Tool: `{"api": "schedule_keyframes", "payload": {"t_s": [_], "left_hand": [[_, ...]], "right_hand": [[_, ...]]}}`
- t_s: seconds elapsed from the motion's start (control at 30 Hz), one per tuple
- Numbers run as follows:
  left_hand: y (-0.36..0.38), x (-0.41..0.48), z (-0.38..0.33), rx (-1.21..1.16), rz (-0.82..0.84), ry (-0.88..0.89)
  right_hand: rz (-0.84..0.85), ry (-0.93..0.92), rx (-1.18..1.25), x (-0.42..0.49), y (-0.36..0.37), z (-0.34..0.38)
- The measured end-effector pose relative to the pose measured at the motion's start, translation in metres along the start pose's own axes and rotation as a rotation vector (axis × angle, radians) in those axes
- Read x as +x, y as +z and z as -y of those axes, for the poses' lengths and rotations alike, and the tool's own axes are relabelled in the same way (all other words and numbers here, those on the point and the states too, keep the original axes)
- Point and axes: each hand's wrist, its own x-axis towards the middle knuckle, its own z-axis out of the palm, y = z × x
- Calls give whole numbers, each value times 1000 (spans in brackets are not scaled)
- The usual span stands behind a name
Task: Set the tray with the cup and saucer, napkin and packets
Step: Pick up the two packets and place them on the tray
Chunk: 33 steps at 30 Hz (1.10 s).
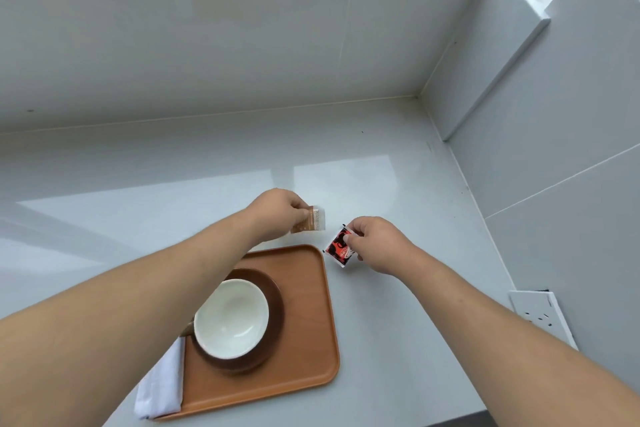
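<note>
On the wooden tray [304,350] sit cup [231,318] and saucer [273,302], napkin [162,385] at its seven o'clock; left hand [277,210] pinches a brown packet [311,219] at twelve o'clock; right hand [375,243] pinches a red packet [339,245] at one o'clock.

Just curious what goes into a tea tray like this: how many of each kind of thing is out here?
Tray: 1
Cup: 1
Saucer: 1
Napkin: 1
Packets: 2, a brown packet in the left hand, a red packet in the right hand
Total: 6
</note>
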Motion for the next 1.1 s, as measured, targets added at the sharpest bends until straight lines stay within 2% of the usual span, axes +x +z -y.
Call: {"api": "schedule_keyframes", "payload": {"t_s": [0.1, 0.27, 0.43, 0.57, 0.77, 1.1], "left_hand": [[-8, -22, 12, -254, 54, -91], [-13, -45, 33, -263, 121, -207], [-7, -49, 45, -143, 29, -217], [-2, -54, 44, 103, -30, -122], [-7, -55, 39, 441, -31, -143], [-2, -41, 44, 548, 66, -93]], "right_hand": [[48, -40, -75, 3, 9, 16], [100, -117, -217, 8, 28, 38], [17, -189, -349, 16, 50, 50], [-33, -224, -447, 18, 63, 49], [-63, -260, -438, 20, 59, 49], [-46, -262, -442, 23, 61, 49]]}}
